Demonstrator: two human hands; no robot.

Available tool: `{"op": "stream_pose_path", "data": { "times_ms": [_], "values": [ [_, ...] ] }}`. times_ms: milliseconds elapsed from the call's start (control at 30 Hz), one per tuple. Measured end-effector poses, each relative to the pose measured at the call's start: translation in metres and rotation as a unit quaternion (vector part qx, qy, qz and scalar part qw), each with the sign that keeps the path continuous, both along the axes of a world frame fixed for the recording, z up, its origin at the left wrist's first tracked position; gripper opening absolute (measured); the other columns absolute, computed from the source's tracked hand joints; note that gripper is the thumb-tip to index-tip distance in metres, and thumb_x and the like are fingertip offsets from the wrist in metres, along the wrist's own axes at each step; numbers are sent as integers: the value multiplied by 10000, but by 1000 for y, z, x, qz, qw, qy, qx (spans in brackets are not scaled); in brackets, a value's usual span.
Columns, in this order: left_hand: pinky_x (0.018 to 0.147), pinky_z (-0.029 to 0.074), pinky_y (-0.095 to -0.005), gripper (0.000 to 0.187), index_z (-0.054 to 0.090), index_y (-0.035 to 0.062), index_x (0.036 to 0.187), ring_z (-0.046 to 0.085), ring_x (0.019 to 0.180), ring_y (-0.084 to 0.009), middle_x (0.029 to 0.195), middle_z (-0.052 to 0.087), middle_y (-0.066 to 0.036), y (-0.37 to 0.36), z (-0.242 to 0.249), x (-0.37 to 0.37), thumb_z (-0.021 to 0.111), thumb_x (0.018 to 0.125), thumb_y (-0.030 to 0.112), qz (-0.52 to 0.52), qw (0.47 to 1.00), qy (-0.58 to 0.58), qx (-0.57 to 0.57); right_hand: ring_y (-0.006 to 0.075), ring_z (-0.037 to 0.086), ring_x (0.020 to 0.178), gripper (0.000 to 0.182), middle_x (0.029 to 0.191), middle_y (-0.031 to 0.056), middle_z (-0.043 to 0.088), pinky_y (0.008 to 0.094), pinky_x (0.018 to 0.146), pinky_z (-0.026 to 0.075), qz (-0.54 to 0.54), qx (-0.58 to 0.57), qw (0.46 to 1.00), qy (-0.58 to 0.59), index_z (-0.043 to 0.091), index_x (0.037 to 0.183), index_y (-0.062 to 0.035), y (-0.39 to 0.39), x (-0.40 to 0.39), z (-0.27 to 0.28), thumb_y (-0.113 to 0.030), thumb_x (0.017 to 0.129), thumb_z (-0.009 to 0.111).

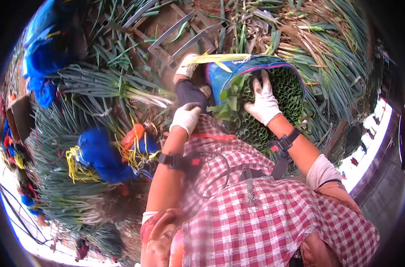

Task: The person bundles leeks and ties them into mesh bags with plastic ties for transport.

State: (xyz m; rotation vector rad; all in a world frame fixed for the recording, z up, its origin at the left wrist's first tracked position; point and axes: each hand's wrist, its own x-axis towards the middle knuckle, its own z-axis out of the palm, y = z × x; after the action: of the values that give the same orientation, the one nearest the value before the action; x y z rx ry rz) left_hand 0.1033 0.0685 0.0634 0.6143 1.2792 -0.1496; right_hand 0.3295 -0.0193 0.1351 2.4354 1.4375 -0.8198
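My right hand (264,102), in a white glove, lies with its fingers apart on the packed, cut green leaf ends (284,89) inside a blue bag (218,82) with a pink rim. Loose broad leaves (231,98) stick out at the bag's left side. My left hand (185,119), gloved too, is closed in front of my dark trouser leg (191,94), beside the checked apron (238,213). Whether anything is in its fingers is hidden. Just beyond it lies a bunch of green onions (118,84), white ends towards me. A yellow strip (222,58) crosses the bag's top edge.
Blue netting with yellow ties (98,153) rests on heaped green onions (56,147) at the left. More onions (340,49) are piled at the right. A slatted wooden frame (180,38) lies on the soil ahead. Another blue bundle (44,53) stands at the upper left.
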Motion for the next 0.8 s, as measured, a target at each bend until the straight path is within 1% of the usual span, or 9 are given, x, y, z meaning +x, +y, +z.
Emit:
{"op": "stream_pose_path", "data": {
  "times_ms": [67, 100, 267, 333, 400, 467, 600, 667, 800],
  "values": [
    [663, 452, -235, 338, 574, 22, 1083, 557, 737, -101, 913, 628, -64, -19, -9, -19, 552, 824, 238, -182, 976, -65, 104, 380, 200, 1277, 841, 1401, 226, 55, 349, 1035, 283, -27, 7, 999, 23, 284, 1324, -42, -1, -1, -2, -254, 605, 663],
    [756, 455, -260, 376, 556, 25, 1109, 593, 849, -157, 959, 629, -102, -9, 17, -17, 573, 802, 242, -256, 960, -63, 99, 379, 203, 1278, 846, 1400, 222, 57, 345, 1032, 289, -17, 10, 1000, 14, 265, 1331, -42, -1, -2, -3, -219, 605, 662],
    [790, 449, -346, 468, 558, 88, 1125, 594, 901, -296, 986, 610, -176, -18, 54, -16, 606, 739, 346, -474, 868, -132, 62, 393, 228, 1262, 832, 1390, 226, 77, 348, 1026, 300, 13, 48, 999, 3, 271, 1325, -38, -6, 1, -9, -193, 600, 648],
    [787, 449, -362, 473, 553, 95, 1135, 586, 912, -315, 982, 610, -181, -13, 69, -14, 596, 744, 359, -460, 871, -166, 41, 391, 242, 1256, 821, 1382, 229, 101, 347, 1025, 301, 44, 99, 994, -13, 282, 1318, -34, -9, 1, -11, -194, 599, 646],
    [786, 450, -364, 465, 564, 96, 1122, 587, 908, -318, 962, 614, -184, -18, 76, -12, 589, 747, 370, -517, 833, -185, 60, 387, 242, 1257, 806, 1375, 227, 124, 347, 1029, 294, 26, 76, 997, -21, 301, 1308, -30, -5, -2, -6, -197, 599, 648],
    [753, 464, -355, 398, 598, 107, 1074, 606, 844, -300, 894, 629, -173, -23, 80, -11, 573, 762, 353, -516, 829, -199, 81, 392, 269, 1244, 755, 1373, 231, 133, 362, 1006, 327, 17, 74, 997, -16, 298, 1288, -13, -5, -3, -2, -132, 608, 606],
    [681, 479, -341, 247, 650, 130, 957, 617, 719, -255, 767, 643, -109, -24, 103, -3, 540, 770, 248, -572, 773, -258, 94, 380, 261, 1252, 752, 1381, 220, 141, 359, 1024, 302, 14, 69, 997, -17, 324, 1288, -39, -4, 1, -1, -151, 604, 616],
    [696, 481, -356, 216, 661, 141, 918, 614, 759, -269, 814, 639, -97, -32, 109, -5, 536, 771, 238, -566, 751, -277, 197, 383, 222, 1265, 770, 1383, 224, 154, 372, 1038, 271, 13, 64, 998, -7, 344, 1294, -71, -6, 8, -5, -234, 608, 654],
    [720, 480, -379, 240, 643, 149, 969, 601, 817, -296, 958, 612, -90, -30, 138, -1, 531, 776, 237, -642, 686, -241, 244, 369, 279, 1241, 744, 1389, 197, 173, 377, 1010, 318, -16, 74, 997, -6, 360, 1293, -137, -10, 12, -6, -269, 619, 647]
  ]
}}
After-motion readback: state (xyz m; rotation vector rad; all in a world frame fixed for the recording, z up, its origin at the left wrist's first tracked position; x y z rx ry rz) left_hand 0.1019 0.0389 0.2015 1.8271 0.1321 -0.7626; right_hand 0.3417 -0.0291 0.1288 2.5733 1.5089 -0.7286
